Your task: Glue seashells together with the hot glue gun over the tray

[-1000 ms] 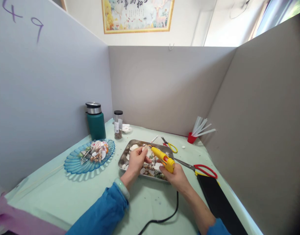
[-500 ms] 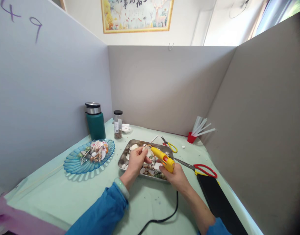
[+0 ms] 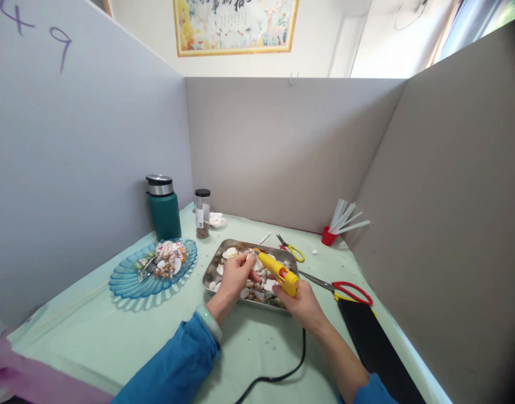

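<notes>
My right hand [image 3: 303, 304] is wrapped round a yellow hot glue gun [image 3: 276, 268], its nozzle angled up and left over the metal tray [image 3: 208, 279]. Close to that nozzle, my left hand [image 3: 235, 276] pinches a pale shell [image 3: 256, 261] between thumb and fingers, which partly hide it. Both hands are above the tray, where white shells [image 3: 229, 253], small snail shells and pebbles lie. From below the right hand, a black cord [image 3: 278, 379] runs across the green tablecloth.
On the left are a blue scalloped plate [image 3: 129, 286] of shells, a green flask [image 3: 165, 216] and a clear jar [image 3: 202, 216]. To the right are red-handled scissors [image 3: 352, 293], yellow-handled scissors [image 3: 297, 253], a black slab [image 3: 375, 348] and a red cup [image 3: 328, 238] of glue sticks. Partitions enclose the table.
Almost nothing differs. The glue gun and right hand have shifted very slightly left; both hands keep their grips.
</notes>
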### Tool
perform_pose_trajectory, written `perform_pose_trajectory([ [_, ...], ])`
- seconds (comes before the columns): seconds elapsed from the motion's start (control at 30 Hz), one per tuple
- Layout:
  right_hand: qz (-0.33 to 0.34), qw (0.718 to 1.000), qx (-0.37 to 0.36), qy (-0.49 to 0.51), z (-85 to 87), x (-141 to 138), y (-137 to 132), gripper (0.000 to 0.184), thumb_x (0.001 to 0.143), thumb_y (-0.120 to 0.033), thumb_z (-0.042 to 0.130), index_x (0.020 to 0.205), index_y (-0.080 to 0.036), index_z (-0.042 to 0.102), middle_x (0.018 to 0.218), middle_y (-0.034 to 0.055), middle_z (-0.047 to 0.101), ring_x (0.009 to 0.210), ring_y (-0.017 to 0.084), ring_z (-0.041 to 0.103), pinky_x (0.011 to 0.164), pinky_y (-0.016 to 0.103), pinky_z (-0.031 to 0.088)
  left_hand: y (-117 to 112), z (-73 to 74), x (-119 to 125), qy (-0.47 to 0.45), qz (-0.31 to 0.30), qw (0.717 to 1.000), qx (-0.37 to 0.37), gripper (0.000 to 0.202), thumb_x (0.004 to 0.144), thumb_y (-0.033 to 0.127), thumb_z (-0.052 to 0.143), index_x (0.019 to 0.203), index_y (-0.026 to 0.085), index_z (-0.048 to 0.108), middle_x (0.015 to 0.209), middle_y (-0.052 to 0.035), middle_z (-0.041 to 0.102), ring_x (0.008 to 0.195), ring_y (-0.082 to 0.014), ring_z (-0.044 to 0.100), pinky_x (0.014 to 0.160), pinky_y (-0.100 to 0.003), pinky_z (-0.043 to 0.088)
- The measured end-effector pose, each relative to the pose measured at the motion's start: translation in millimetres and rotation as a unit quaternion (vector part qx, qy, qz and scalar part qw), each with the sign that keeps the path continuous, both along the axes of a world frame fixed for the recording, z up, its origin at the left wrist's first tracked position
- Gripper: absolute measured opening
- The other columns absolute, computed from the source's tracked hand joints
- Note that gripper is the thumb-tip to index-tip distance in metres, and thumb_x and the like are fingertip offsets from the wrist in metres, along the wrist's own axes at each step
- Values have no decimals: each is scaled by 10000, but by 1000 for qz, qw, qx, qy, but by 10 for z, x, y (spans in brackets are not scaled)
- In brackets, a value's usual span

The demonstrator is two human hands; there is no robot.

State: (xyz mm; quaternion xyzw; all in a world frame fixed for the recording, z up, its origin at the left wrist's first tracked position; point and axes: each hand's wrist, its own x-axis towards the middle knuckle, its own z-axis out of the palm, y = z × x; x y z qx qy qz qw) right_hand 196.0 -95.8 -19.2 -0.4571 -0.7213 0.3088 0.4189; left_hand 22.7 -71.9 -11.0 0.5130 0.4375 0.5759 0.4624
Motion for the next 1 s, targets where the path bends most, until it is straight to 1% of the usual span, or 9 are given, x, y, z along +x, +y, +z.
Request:
perform_pose_trajectory([
  [0.13,-6,1000,-2,2,27,-10,-8,334,766,-333,573,973,-109,707,637,5,569,537,115,451,539,235,398,8,-1,-5,-12,8,1000,-2,296,779,438,568,699,154,579,411,11,582,389,-130,537,465,-213,401],
  [0.27,5,1000,2,4,40,-13,-13,324,762,-339,585,950,-109,714,629,5,566,536,116,446,524,230,393,11,1,-4,-16,7,1000,-3,296,768,438,582,713,148,596,410,14,578,390,-127,534,461,-208,390],
  [0.47,13,1000,-14,-6,31,-6,-25,334,777,-340,574,970,-98,700,545,-33,448,481,94,354,445,212,319,11,4,-2,-15,-1,1000,-5,273,771,415,572,727,147,597,415,12,581,385,-123,530,453,-205,394],
  [0.6,10,1000,-17,-3,15,-7,-17,317,777,-339,577,944,-97,695,531,-42,419,467,85,334,427,206,300,17,0,0,-5,-2,1000,-4,283,766,431,572,711,155,589,409,13,576,378,-131,534,446,-212,396],
  [0.73,17,1000,-6,9,-2,-6,-1,314,782,-356,579,943,-113,696,517,-42,423,470,91,348,424,203,301,24,-16,0,9,-6,1000,-1,286,777,435,561,713,157,585,417,13,583,386,-131,541,458,-214,409],
  [0.87,11,1000,3,6,-7,-7,7,321,781,-366,578,929,-109,702,531,-26,465,489,104,387,447,213,330,24,-26,-3,20,-19,1000,8,286,789,435,548,736,157,593,427,17,586,393,-134,548,458,-214,412],
  [1.0,11,1000,2,4,12,-8,-4,332,777,-365,577,938,-104,704,541,-21,479,498,107,403,465,218,345,23,-15,-1,11,-4,1000,6,286,796,432,542,738,157,590,418,18,579,397,-129,543,456,-202,394],
])
